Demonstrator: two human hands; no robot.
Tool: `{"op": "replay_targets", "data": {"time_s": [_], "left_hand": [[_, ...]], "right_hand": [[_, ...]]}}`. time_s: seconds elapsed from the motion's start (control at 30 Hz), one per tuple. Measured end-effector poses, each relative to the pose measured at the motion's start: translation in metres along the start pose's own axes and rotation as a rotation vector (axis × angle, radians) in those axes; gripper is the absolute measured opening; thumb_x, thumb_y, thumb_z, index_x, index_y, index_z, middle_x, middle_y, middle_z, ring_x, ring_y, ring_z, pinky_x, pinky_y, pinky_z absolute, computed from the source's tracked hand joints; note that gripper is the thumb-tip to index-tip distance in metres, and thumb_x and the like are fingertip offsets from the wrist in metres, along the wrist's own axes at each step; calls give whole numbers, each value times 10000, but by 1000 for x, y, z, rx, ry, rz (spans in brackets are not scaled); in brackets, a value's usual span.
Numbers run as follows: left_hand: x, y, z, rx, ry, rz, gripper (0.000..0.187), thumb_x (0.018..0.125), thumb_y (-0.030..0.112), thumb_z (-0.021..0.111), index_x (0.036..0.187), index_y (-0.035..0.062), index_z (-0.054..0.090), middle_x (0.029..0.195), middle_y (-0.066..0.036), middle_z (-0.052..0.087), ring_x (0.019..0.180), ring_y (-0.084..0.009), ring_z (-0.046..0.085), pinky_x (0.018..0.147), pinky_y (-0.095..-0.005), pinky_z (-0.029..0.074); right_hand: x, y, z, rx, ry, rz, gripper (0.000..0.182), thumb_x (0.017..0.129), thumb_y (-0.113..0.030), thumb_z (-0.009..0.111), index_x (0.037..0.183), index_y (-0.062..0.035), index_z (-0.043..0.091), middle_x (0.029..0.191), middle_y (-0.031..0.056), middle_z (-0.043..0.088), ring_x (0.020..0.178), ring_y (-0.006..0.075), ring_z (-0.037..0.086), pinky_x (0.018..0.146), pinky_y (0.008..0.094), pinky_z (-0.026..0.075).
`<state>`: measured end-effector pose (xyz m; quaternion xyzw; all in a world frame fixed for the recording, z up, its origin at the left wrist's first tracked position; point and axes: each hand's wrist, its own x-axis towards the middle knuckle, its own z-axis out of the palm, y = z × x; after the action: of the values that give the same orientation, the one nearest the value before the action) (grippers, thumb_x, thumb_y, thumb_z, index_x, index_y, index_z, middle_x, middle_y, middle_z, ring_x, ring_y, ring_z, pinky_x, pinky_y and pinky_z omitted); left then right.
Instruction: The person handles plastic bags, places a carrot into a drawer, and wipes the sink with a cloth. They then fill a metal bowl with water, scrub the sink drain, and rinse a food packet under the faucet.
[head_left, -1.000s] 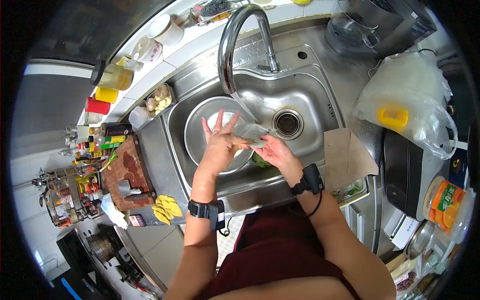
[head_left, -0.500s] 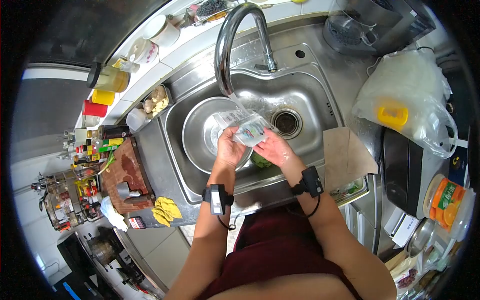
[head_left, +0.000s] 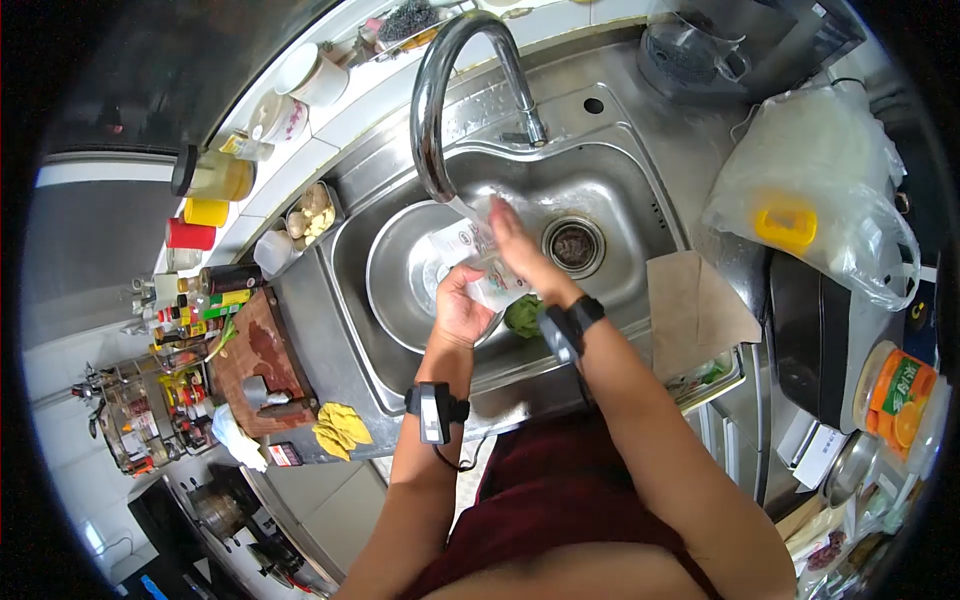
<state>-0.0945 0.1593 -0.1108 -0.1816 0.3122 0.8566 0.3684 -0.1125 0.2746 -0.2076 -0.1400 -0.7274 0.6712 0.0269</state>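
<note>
A thin plastic packet [head_left: 462,250] sits right under the tap's stream, over the steel bowl [head_left: 395,290] in the left part of the sink [head_left: 610,190]. The left hand [head_left: 458,305] has it from below, fingers curled shut around its lower edge, while the right hand [head_left: 515,245] lies flat across the top with fingers stretched out straight, pressing or rubbing the film rather than pinching it. Water runs from the curved faucet [head_left: 440,90] straight onto the packet. Just beside the bowl, something green [head_left: 523,317] lies in the sink bottom, half hidden by the right wrist. Further right the drain strainer [head_left: 573,245] sits open, and out on the tabletop there's a brown paper sheet [head_left: 695,300] near the sink edge and a big white bag [head_left: 810,170] beyond it. On the left, a wooden board [head_left: 255,355] with a cleaver [head_left: 270,400], and yellow cloths [head_left: 340,425]. The risk here: wet film is slippery, and with only one hand truly gripping, the packet could slide free and drop into the bowl or wash toward the drain. The stream hitting the flat palm could also spray over the rim and soak that paper sheet.
</note>
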Motion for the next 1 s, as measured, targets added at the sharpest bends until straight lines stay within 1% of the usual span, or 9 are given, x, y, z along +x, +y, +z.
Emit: {"op": "replay_targets", "data": {"time_s": [0.03, 0.13, 0.3, 0.4, 0.57, 0.67, 0.7, 0.83, 1.0], "left_hand": [[-3, 3, -1, -13, -8, 0, 501, 682, 66, 461, 1180, 6, 440, 1082, -129, 544, 1000, -280, 533, 904, -422, 417], [0, 9, 1, -24, -21, 35, 494, 676, 66, 458, 1163, -12, 447, 1068, -146, 551, 971, -297, 548, 876, -438, 435], [11, -1, -10, 98, 14, -36, 508, 666, 83, 464, 1164, -16, 452, 1111, -151, 537, 1028, -293, 527, 927, -441, 400], [10, -10, -7, 203, -31, -140, 381, 685, 75, 460, 1049, -26, 511, 963, -114, 574, 929, -231, 539, 854, -352, 418], [4, -7, 8, 275, -32, -184, 416, 671, 70, 469, 1068, -52, 501, 944, -132, 584, 833, -240, 581, 786, -341, 463], [8, -11, -5, 155, -30, -158, 456, 666, 63, 469, 1105, -61, 480, 965, -147, 585, 865, -251, 580, 810, -361, 460], [8, -8, -10, 72, -51, -135, 475, 666, 58, 463, 1127, -59, 463, 1016, -164, 567, 917, -281, 564, 843, -399, 446], [3, 3, -15, -139, -104, -63, 520, 666, 48, 451, 1177, -48, 429, 1135, -205, 524, 1039, -356, 521, 921, -492, 404], [-8, 12, -17, -184, -109, -7, 515, 667, 52, 471, 1171, -47, 438, 1136, -195, 528, 1031, -353, 526, 914, -500, 407]], "right_hand": [[3, 11, -7, 257, -79, 156, 610, 933, -466, 203, 1291, 5, 353, 1348, 174, 351, 1262, 267, 313, 1030, 302, 240], [-20, 5, -15, 299, -81, 415, 601, 940, -452, 214, 1258, 25, 395, 1318, 172, 389, 1244, 239, 334, 1022, 295, 248], [-35, -5, 9, -131, -32, 191, 813, 824, -596, 392, 1350, -1, 218, 1370, 260, 233, 1269, 400, 231, 1035, 441, 203], [-19, -47, -8, -22, -39, 191, 794, 814, -546, 444, 1350, -4, 222, 1356, 265, 251, 1274, 397, 223, 1039, 421, 207], [3, -35, -23, 427, -194, 264, 546, 837, -429, 500, 1181, -5, 486, 1133, 146, 538, 1031, 203, 499, 927, 302, 349], [-3, -46, -36, 367, -260, 374, 489, 884, -405, 479, 1198, -30, 478, 1136, 83, 533, 965, 149, 498, 846, 274, 393], [-1, -22, -28, 623, -206, 370, 522, 896, -427, 455, 1190, 4, 470, 1155, 94, 526, 991, 147, 494, 857, 272, 394], [-11, -12, -37, 539, -180, 393, 563, 894, -473, 424, 1163, 18, 476, 1129, 105, 533, 1015, 160, 486, 856, 296, 397], [-7, 23, -37, 776, -294, 589, 458, 879, -452, 476, 1020, -26, 568, 927, 55, 604, 787, 122, 558, 650, 272, 459]]}}
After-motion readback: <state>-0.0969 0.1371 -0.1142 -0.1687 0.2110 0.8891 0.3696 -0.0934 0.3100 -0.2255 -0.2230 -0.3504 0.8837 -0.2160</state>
